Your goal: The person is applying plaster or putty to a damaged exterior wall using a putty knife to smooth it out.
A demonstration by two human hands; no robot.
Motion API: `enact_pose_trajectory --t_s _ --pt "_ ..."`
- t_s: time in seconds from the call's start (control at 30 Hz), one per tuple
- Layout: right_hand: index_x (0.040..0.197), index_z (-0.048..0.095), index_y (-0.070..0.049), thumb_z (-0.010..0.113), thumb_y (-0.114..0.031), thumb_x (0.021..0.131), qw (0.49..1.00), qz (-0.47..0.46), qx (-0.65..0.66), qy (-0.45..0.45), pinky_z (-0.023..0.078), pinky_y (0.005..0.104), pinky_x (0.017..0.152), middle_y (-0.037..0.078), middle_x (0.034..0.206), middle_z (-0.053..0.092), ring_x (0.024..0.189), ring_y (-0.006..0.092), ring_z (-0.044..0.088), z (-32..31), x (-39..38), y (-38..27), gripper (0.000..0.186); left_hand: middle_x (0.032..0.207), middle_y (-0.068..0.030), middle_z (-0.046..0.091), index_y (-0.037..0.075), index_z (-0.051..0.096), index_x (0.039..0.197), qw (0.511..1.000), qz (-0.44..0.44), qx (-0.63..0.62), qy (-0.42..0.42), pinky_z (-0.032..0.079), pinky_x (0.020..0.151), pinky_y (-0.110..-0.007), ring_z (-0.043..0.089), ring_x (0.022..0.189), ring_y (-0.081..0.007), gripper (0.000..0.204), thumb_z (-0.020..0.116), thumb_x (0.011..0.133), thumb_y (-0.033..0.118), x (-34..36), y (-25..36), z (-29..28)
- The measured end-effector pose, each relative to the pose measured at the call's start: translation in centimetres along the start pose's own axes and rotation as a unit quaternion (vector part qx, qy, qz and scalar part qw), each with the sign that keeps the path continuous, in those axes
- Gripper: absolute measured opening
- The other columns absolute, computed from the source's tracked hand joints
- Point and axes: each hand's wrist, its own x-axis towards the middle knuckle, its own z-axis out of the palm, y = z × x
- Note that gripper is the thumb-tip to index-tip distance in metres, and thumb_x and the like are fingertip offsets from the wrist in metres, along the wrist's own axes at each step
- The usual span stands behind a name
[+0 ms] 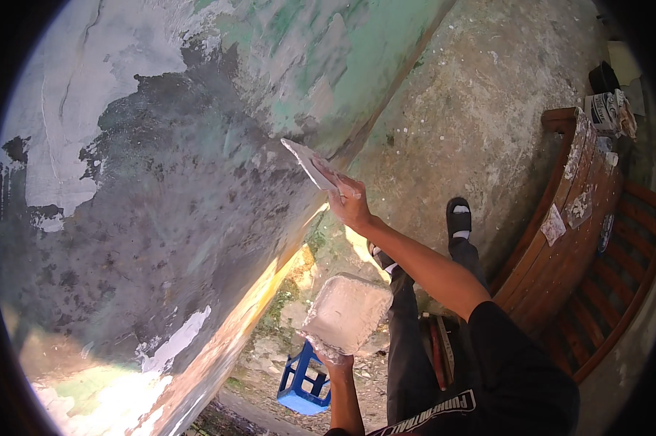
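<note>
My right hand (351, 202) is closed around a flat putty trowel (310, 164), its pale blade smeared with white filler. The blade's far tip is at or very near the wall (175, 167); whether it touches I cannot tell. Dark grey bare patches, white filler and worn green paint cover that wall. Lower down, my left hand (335, 361) grips the near edge of a shallow square tray (348, 309) from below. Pinkish-white paste coats the inside and rim of the tray. Most of the left fingers are hidden beneath it.
A blue plastic stool (302, 385) stands below the tray. On the right is a wooden bench (560, 240) with scraps and dried filler on it, and a white tub (602, 110) beyond. My sandalled foot (459, 218) is on the stained concrete floor (480, 109). Sunlight hits the wall's corner.
</note>
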Motion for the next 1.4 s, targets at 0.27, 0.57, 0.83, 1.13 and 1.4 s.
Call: enact_pose_trajectory --t_s 0.27,0.57,0.83,1.13,1.4 --pt "0.124 0.053 0.000 0.054 0.010 0.078 0.983 0.017 -0.053 0.175 0.048 0.0298 0.070 0.024 0.096 0.064 0.076 0.0309 0.064 -1.3 7.0 3.7 0.047 0.133 -0.0067 0.043 0.010 0.041 0.132 0.974 -0.089 -0.210 0.011 0.034 0.104 -0.042 0.043 0.121 -0.0242 0.062 0.031 0.094 0.058 0.1 -0.4 0.5" --pt "0.125 0.053 -0.002 0.050 0.015 0.074 0.999 0.025 0.037 0.002 0.050 0.0322 0.081 0.022 0.113 0.060 0.105 0.0346 0.060 -1.4 0.6 1.1 0.053 0.132 -0.0069 0.045 0.010 0.042 0.132 0.983 0.082 0.163 -0.001 0.036 0.103 -0.042 0.044 0.120 -0.0251 0.059 0.032 0.095 0.056 0.0 0.0 1.4" --pt "0.129 0.048 0.000 0.049 0.016 0.071 0.993 0.009 0.027 0.113 0.046 0.0342 0.094 0.022 0.129 0.050 0.121 0.0372 0.047 1.8 6.4 -4.0 0.061 0.132 -0.0050 0.045 0.011 0.042 0.132 0.979 -0.076 -0.188 0.011 0.036 0.102 -0.040 0.045 0.119 -0.0235 0.057 0.030 0.096 0.053 0.4 -1.6 0.5" --pt "0.128 0.050 -0.003 0.052 0.016 0.065 0.997 -0.062 0.017 -0.049 0.047 0.0354 0.095 0.017 0.134 0.046 0.125 0.0319 0.044 0.6 0.5 -4.8 0.065 0.130 -0.0066 0.046 0.011 0.042 0.131 0.968 0.094 0.234 -0.002 0.038 0.101 -0.041 0.046 0.117 -0.0247 0.057 0.032 0.095 0.054 -1.1 0.0 3.0" --pt "0.128 0.049 0.000 0.048 0.016 0.067 0.995 0.012 0.042 0.091 0.047 0.0326 0.092 0.021 0.127 0.052 0.117 0.0352 0.052 1.1 6.4 -4.4 0.063 0.131 -0.0073 0.045 0.011 0.042 0.131 0.989 0.042 0.141 0.027 0.037 0.101 -0.044 0.046 0.118 -0.0260 0.060 0.034 0.093 0.057 -2.0 0.9 4.9"
